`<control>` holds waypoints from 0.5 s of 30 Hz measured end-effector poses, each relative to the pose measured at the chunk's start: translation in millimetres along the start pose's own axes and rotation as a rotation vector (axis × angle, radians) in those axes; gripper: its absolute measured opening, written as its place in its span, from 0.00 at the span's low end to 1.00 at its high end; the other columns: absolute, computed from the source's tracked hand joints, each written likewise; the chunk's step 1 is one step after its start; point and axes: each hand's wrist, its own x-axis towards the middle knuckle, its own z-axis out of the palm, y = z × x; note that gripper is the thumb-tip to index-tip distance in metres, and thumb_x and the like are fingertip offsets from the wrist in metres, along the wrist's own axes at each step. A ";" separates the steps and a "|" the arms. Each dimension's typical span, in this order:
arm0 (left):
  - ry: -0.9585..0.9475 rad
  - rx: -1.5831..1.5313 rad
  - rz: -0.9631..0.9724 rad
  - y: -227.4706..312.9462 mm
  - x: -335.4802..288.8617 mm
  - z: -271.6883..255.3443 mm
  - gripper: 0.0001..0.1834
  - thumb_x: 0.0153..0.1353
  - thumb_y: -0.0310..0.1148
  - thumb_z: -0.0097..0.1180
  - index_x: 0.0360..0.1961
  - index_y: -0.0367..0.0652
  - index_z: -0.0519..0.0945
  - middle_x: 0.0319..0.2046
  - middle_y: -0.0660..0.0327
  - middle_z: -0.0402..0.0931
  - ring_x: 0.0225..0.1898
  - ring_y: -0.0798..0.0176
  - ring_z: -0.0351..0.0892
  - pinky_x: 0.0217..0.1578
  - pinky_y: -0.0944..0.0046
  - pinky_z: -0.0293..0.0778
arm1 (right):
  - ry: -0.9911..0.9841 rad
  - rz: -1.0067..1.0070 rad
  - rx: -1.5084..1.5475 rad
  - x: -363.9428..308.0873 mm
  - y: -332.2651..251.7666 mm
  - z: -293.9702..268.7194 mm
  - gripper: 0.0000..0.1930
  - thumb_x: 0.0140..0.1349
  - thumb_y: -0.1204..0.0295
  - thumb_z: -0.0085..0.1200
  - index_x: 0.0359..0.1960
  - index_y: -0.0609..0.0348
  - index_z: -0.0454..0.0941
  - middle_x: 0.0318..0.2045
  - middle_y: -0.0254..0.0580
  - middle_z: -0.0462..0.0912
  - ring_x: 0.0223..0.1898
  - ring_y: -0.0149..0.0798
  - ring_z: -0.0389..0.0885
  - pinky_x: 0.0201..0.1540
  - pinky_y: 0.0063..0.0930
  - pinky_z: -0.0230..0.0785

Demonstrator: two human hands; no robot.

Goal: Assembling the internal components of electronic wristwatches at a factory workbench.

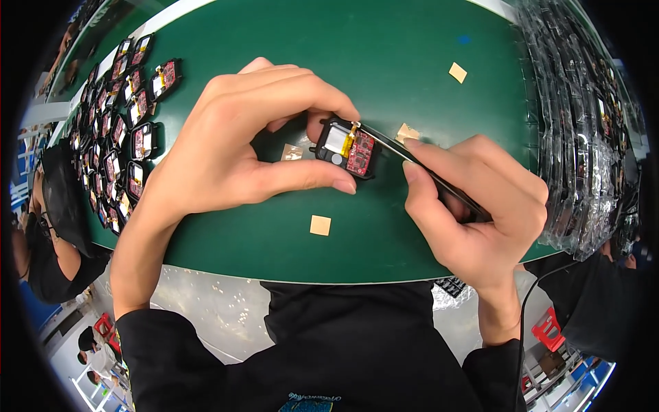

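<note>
At the middle of the green table [391, 41]: one small black case [326, 147], open side up, tilted slightly, between both hands. Inside, at left, a white battery [336, 140]; at right, a red circuit board [361, 152]; between them, a strip of yellow tape [348, 143].

Left hand [233, 137]: forefinger at the far edge, thumb at the near edge, clamped on the case from either side. Right hand [480, 199]: thumb and forefinger together on a slim dark tool [390, 142], tip at the far end of the board, beside a small pale part (too small for certain naming). Grip of the tip itself on that part: impossible to tell.

Progress, by judgement: partway on this unit. Done: battery and board seated, tape laid. Left: apparently the far end of the board, under the tool; no cover visible over the contents.

At left: a large group of similar open cases [143, 141], with boards and batteries visible, probably at a like stage. At right: stacked clear plastic trays [563, 144], some dark contents showing. About the table: tan squares [320, 225], scattered near and far, one just beside the right forefinger.
</note>
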 end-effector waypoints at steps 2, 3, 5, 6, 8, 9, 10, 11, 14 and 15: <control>0.003 -0.010 -0.008 -0.1 0.4 1.0 0.35 0.40 0.46 0.89 0.50 0.42 0.91 0.30 0.66 0.82 0.28 0.67 0.68 0.37 0.65 0.62 | 0.024 -0.039 -0.018 -1.1 1.9 3.2 0.14 0.55 0.88 0.72 0.44 0.66 0.94 0.24 0.31 0.81 0.19 0.18 0.66 0.22 0.18 0.53; 0.007 -0.018 -0.014 -0.2 0.5 1.2 0.35 0.40 0.46 0.89 0.50 0.42 0.91 0.29 0.66 0.82 0.28 0.68 0.68 0.37 0.65 0.62 | 0.049 -0.080 -0.037 -1.2 2.7 4.8 0.15 0.54 0.88 0.72 0.44 0.66 0.95 0.24 0.31 0.81 0.18 0.18 0.65 0.22 0.19 0.53; 0.003 -0.015 -0.013 -0.3 0.5 0.3 0.35 0.40 0.46 0.89 0.50 0.42 0.92 0.30 0.66 0.81 0.28 0.68 0.68 0.37 0.65 0.62 | 0.054 -0.089 -0.039 -0.7 2.7 7.5 0.15 0.53 0.88 0.73 0.44 0.66 0.95 0.24 0.31 0.81 0.19 0.18 0.65 0.22 0.19 0.53; 0.000 -0.009 -0.009 -0.5 0.8 -0.2 0.35 0.40 0.47 0.89 0.50 0.42 0.92 0.30 0.66 0.81 0.28 0.68 0.68 0.37 0.65 0.62 | 0.061 -0.099 -0.042 -0.6 2.6 8.8 0.16 0.53 0.89 0.73 0.44 0.66 0.95 0.25 0.32 0.81 0.19 0.19 0.65 0.22 0.19 0.52; -0.007 -0.018 -0.003 -1.4 0.9 -0.9 0.35 0.39 0.46 0.89 0.50 0.41 0.92 0.31 0.66 0.83 0.29 0.68 0.68 0.37 0.65 0.62 | 0.059 -0.099 -0.040 0.2 1.8 10.6 0.15 0.54 0.89 0.72 0.44 0.66 0.95 0.24 0.32 0.81 0.19 0.19 0.67 0.22 0.19 0.54; -0.013 -0.024 0.004 -2.4 1.1 -1.5 0.36 0.39 0.46 0.89 0.50 0.41 0.92 0.32 0.66 0.84 0.29 0.68 0.69 0.37 0.65 0.63 | 0.060 -0.099 -0.039 0.3 1.4 10.7 0.15 0.54 0.89 0.72 0.43 0.66 0.95 0.24 0.33 0.82 0.19 0.20 0.68 0.22 0.20 0.55; -0.015 -0.026 0.001 -5.4 0.7 -2.1 0.36 0.39 0.46 0.89 0.50 0.41 0.92 0.32 0.66 0.84 0.29 0.68 0.69 0.37 0.65 0.63 | 0.058 -0.097 -0.038 1.0 0.4 9.2 0.15 0.54 0.89 0.72 0.43 0.66 0.95 0.24 0.33 0.82 0.19 0.20 0.68 0.22 0.20 0.55; -0.035 -0.066 0.020 -9.7 0.4 -3.2 0.36 0.39 0.47 0.89 0.50 0.40 0.92 0.33 0.66 0.86 0.29 0.68 0.69 0.37 0.65 0.63 | 0.013 -0.060 -0.004 2.7 -1.3 5.2 0.14 0.55 0.89 0.71 0.43 0.66 0.94 0.24 0.34 0.82 0.20 0.21 0.71 0.23 0.20 0.57; -0.088 -0.126 0.040 -16.1 1.1 -8.8 0.37 0.39 0.48 0.88 0.50 0.39 0.92 0.36 0.65 0.88 0.31 0.68 0.71 0.38 0.65 0.63 | -0.050 0.011 0.079 3.2 -0.5 -0.6 0.12 0.57 0.89 0.70 0.43 0.66 0.94 0.23 0.35 0.83 0.22 0.24 0.75 0.25 0.21 0.61; -0.118 -0.147 0.045 -16.2 1.6 -10.9 0.37 0.39 0.49 0.88 0.50 0.39 0.92 0.37 0.65 0.89 0.31 0.68 0.72 0.38 0.65 0.63 | -0.069 0.041 0.125 3.2 0.2 -1.6 0.12 0.58 0.89 0.70 0.43 0.66 0.94 0.23 0.36 0.84 0.22 0.25 0.77 0.26 0.21 0.63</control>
